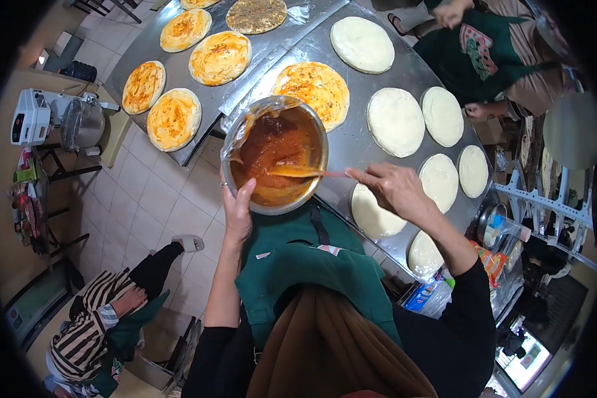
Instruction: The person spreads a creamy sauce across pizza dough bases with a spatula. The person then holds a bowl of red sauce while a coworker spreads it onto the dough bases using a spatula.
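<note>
My left hand [239,211] grips the lower left rim of a metal bowl [320,166] and tilts it. Red-orange sauce [272,142] lies in the bowl and coats its inner wall. In my right hand [397,191] is the handle of a spoon [295,172], whose orange-coated head rests in the sauce. Just behind the bowl, a dough round spread with orange sauce [322,89] lies on the metal table [351,142]. Plain pale dough rounds [395,122] lie to the right, one of them [375,212] beneath my right hand.
More sauced rounds [174,119] and a dark-topped one [256,14] lie on the left table part. A co-worker in a green apron [484,50] stands at the far right; another person [106,318] sits at lower left. A mixer [53,118] stands at the left.
</note>
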Demonstrator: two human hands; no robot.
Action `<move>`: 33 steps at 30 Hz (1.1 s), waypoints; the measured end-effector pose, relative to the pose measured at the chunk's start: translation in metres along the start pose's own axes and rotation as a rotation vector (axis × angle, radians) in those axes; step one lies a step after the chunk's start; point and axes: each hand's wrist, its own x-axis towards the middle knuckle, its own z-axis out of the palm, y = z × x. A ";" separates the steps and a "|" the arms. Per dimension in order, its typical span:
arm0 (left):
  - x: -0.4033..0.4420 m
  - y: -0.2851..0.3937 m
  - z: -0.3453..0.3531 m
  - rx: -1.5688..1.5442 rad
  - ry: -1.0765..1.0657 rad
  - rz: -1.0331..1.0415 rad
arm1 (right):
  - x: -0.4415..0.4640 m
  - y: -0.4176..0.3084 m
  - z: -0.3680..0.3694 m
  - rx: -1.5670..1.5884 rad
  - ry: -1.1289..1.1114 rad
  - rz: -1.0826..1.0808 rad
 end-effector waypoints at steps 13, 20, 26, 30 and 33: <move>0.035 0.013 0.040 -0.318 -0.181 -0.282 | -0.039 0.019 0.027 1.628 -0.313 0.644; 0.093 0.010 0.055 -0.425 -0.281 -0.421 | -0.018 0.026 0.037 1.803 -0.045 0.652; 0.145 0.006 0.070 -0.422 -0.302 -0.550 | 0.006 0.058 0.031 1.815 0.218 0.706; 0.168 0.003 0.064 -0.390 -0.317 -0.583 | 0.024 0.103 0.028 1.724 0.383 0.760; 0.179 0.004 0.051 -0.336 -0.320 -0.609 | 0.045 0.144 0.028 1.569 0.482 0.829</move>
